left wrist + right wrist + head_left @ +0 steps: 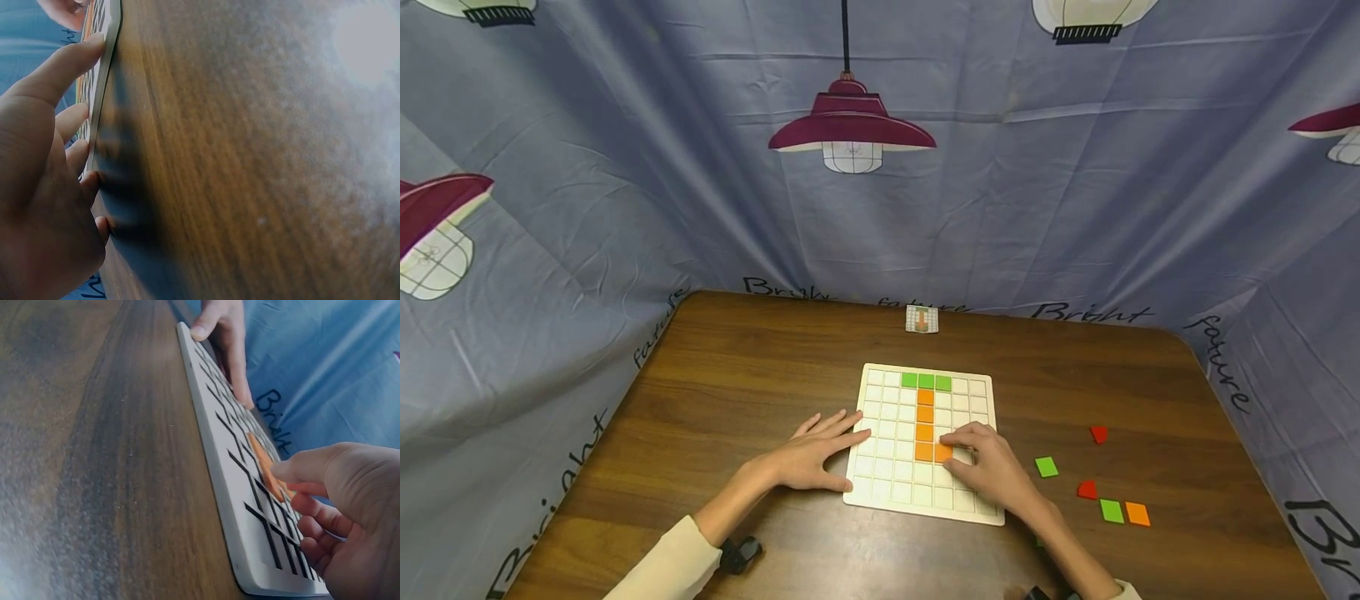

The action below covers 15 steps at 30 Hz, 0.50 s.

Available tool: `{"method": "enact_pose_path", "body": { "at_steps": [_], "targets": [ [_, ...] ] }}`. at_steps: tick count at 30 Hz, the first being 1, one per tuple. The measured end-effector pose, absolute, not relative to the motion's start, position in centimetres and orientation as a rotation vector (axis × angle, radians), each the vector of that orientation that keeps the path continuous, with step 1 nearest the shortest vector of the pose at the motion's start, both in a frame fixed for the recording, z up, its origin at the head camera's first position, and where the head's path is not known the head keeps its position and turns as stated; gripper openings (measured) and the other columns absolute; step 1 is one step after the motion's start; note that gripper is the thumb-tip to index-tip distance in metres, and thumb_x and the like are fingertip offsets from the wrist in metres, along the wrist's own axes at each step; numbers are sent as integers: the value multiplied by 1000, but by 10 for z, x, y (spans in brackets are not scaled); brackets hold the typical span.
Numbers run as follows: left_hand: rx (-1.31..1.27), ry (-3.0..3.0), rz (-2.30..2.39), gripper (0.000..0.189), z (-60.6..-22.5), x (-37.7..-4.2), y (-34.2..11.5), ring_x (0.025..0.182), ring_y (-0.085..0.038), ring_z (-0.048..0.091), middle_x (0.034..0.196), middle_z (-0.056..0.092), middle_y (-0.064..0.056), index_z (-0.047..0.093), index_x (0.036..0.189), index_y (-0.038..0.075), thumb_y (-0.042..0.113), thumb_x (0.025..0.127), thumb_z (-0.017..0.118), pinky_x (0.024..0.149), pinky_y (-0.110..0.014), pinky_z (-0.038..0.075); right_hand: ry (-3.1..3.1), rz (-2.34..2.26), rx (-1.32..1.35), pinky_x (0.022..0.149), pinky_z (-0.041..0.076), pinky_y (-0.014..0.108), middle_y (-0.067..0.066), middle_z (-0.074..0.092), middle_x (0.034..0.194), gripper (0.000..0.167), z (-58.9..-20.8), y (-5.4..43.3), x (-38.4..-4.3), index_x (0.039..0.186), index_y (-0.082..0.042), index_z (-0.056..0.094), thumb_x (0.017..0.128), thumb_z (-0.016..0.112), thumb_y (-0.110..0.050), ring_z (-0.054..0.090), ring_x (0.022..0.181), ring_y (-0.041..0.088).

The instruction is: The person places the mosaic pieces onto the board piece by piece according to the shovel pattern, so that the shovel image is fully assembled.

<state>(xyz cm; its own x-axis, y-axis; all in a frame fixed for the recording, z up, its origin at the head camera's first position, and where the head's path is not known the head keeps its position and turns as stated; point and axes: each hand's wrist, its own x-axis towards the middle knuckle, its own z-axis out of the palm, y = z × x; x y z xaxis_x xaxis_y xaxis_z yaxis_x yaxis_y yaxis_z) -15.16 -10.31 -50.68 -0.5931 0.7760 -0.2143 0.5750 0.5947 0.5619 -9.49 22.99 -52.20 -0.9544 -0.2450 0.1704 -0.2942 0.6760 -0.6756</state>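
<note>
A pale grid board [887,492] lies on the table, with three green tiles [926,381] side by side in its far row. Below them a column of orange tiles [925,415] runs toward the near side. At the foot of that column, my right hand [996,471] pinches another orange tile [943,452] between thumb and forefinger, down at a square just right of the column. My left hand [808,454] rests along the board's left edge, fingers spread and thumb at the near corner. The left wrist view shows those fingertips touching the rim.
Right of the board lie loose green tiles [1112,511], red pieces [1087,490] and an orange tile [1137,513]. A small card [922,319] with a printed grid pattern sits at the table's far edge. Blue-grey curtains [1000,208] enclose the table [737,358].
</note>
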Motion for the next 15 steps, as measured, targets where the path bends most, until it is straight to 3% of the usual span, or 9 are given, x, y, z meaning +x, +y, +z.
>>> {"method": "enact_pose_path", "body": {
  "at_steps": [5, 11, 15],
  "targets": [
    [1073, 2380, 610, 80, -506, -151, -102, 152, -28, 6, 166, 14, -3, 34, 158, 21, 47, 90, 69, 117, -58, 2, -2767, 1139, 391, 87, 50, 45, -8, 67, 106, 28, -513, 241, -87, 106, -12, 78, 79, 83, -6, 59, 104, 20],
    [1071, 2385, 606, 81, -506, -151, -102, 152, -28, 6, 166, 14, -2, 34, 158, 21, 48, 90, 69, 117, -58, 2, -2733, 1098, 280, 88, 48, 54, 2, 68, 110, 29, -498, 272, -75, 108, -9, 77, 80, 83, -6, 58, 107, 27],
    [1074, 2383, 613, 81, -506, -152, -103, 152, -28, 6, 166, 14, -2, 34, 158, 20, 47, 90, 69, 116, -58, 2, -2741, 1055, 175, 87, 48, 49, 6, 66, 116, 30, -488, 302, -61, 113, -10, 75, 84, 82, -12, 56, 108, 28]
  ]
}}
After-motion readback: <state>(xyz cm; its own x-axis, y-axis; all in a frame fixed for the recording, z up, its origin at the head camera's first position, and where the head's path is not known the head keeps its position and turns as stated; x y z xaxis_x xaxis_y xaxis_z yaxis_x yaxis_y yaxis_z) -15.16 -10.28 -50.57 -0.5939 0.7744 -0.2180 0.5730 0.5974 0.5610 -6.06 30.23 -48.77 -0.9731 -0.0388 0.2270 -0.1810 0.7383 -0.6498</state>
